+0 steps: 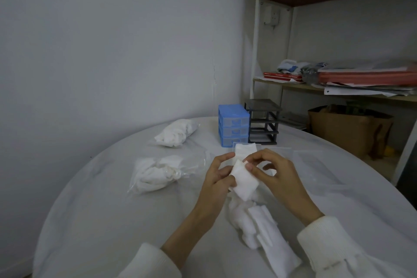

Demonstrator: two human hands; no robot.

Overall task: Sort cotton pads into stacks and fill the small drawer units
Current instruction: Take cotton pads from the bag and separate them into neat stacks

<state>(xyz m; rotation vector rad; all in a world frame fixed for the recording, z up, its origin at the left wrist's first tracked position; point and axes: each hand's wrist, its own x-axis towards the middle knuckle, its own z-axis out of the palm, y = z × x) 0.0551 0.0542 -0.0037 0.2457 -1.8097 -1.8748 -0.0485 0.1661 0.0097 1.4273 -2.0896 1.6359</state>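
Both hands meet over the middle of the round table. My left hand (217,178) grips a small stack of white cotton pads (244,181) from its left side. My right hand (274,172) pinches the stack's top corner between thumb and forefinger. A loose heap of cotton pads (259,228) lies on the table just below the hands. Behind the hands a clear drawer (244,150) holds a flat stack of pads. The blue drawer unit (233,125) stands at the back with its drawers in; the dark drawer frame (262,122) beside it is without drawers.
Two clear bags of cotton pads lie on the left, one (177,133) farther back, one (155,174) nearer. Clear plastic drawers (316,165) lie on the table's right side. A white cloth covers the table (101,221). A shelf unit (338,88) and a brown bag (347,128) stand behind on the right.
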